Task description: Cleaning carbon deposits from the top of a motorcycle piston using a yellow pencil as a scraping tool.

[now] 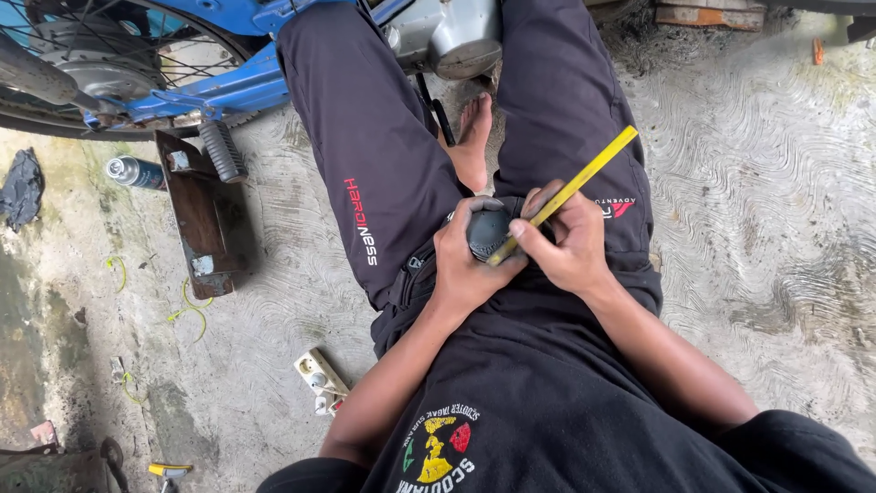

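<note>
Right now, left hand (467, 265) fingers wrapped tight round a dark round part (488, 228) on the lap, frame centre. Right hand (570, 242) fingers pinched shut on a yellow-handled tool (584, 178), handle pointing to 2 o'clock, tip touching the part. Blue motorbike (210, 87) at 11 o'clock, spray can (135, 172) on the floor (776, 228) at 9.

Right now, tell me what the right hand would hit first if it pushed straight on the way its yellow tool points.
The right hand drives the yellow tool down-left into the dark round part held by the left hand; the tip already seems to touch it, though depth is unclear.
</note>
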